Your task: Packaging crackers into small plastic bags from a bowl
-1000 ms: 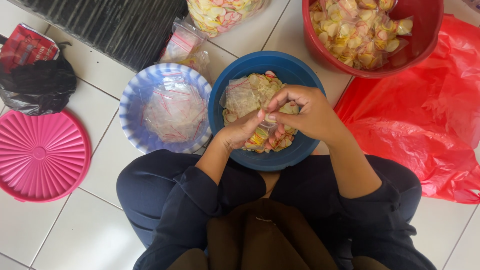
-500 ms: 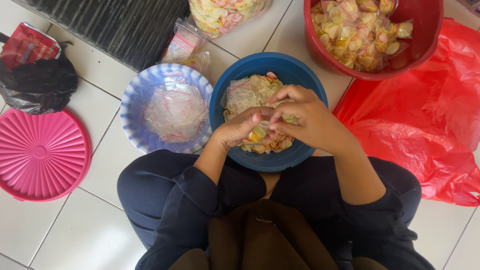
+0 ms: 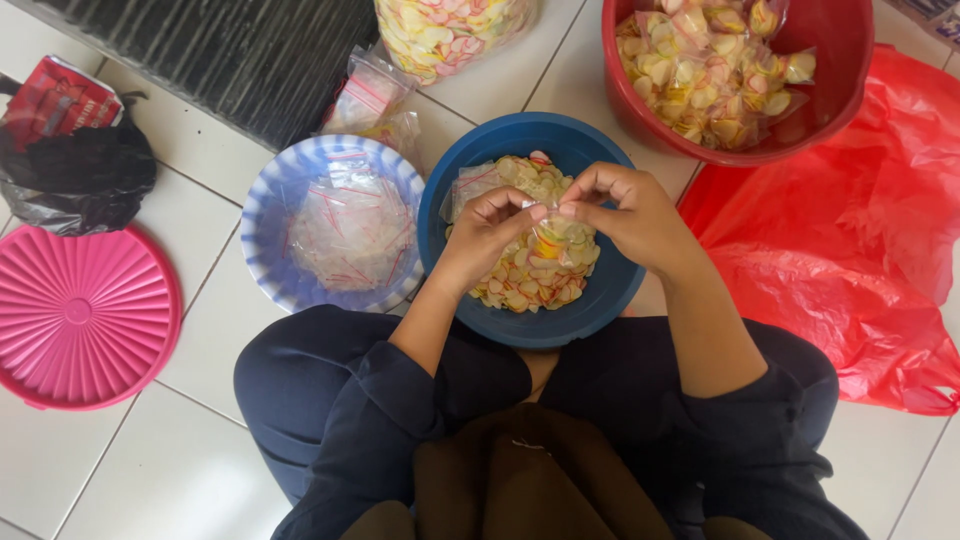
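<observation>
Both hands over the blue bowl (image 3: 455,290), fingertips meeting abt mid-bowl. Left hand (image 3: 487,232) and right hand (image 3: 625,208) each pinch one side of a small clear bag (image 3: 549,240), thumb + forefinger closed tight on its top edge, other fingers curled. Bag hangs straight down from the grip, long axis roughly vertical in view, bottom w/ a few yellow chips touching the chip pile (image 3: 530,270) in the bowl. Can't tell if the bag mouth is open or pinched flat, fingers hide it. Key relation: bag sits directly between the two grips, neither hand nearer, pile right under it, so anything dropped lands in the bowl. Striped bowl (image 3: 268,215) w/ empty clear bags (image 3: 350,225) is just left of the blue bowl, rims near touching, on the left hand's side. Red tub (image 3: 850,80) w/ filled packs is far right, closer to the right hand. Red plastic sheet (image 3: 860,260) right, pink lid (image 3: 80,320) near left, black bag (image 3: 80,175) far left, big chip sack (image 3: 450,30) at far edge. Vs 0.5 s ago: hands were lower in the pile, right hand cupped over the left w/ the bag mostly hidden; now they've lifted and spread apart, bag top stretched between fingertips and more visible. Bowls, tub, lid unchanged.
</observation>
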